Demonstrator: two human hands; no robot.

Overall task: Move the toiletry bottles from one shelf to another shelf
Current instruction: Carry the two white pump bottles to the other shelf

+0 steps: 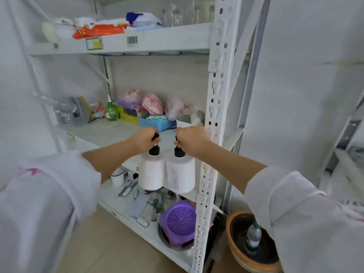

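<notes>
Two white pump bottles hang side by side at the centre of the frame, each held by its black pump top. The left bottle point(151, 172) hangs below the left hand point(144, 139), whose fingers are curled closed around the pump head, so only the black collar and a bit of the nozzle show. The right bottle point(180, 175), with fine print on its side, hangs below the right hand point(192, 139), which is likewise fisted around its pump. The bottles touch or nearly touch each other. They sit in front of the edge of the middle shelf point(102, 133) and above the lower shelf point(126, 201); whether their bases rest on anything cannot be told.

Both forearms reach in from the lower corners of the frame and converge toward the centre, bare from the wrist to pushed-up white sleeves. The knuckles face upward and the two fists are near each other, well short of touching.

A purple lid point(178, 220) lies lower centre on the lower shelf, beside the white perforated upright point(211, 119) at centre right.
</notes>
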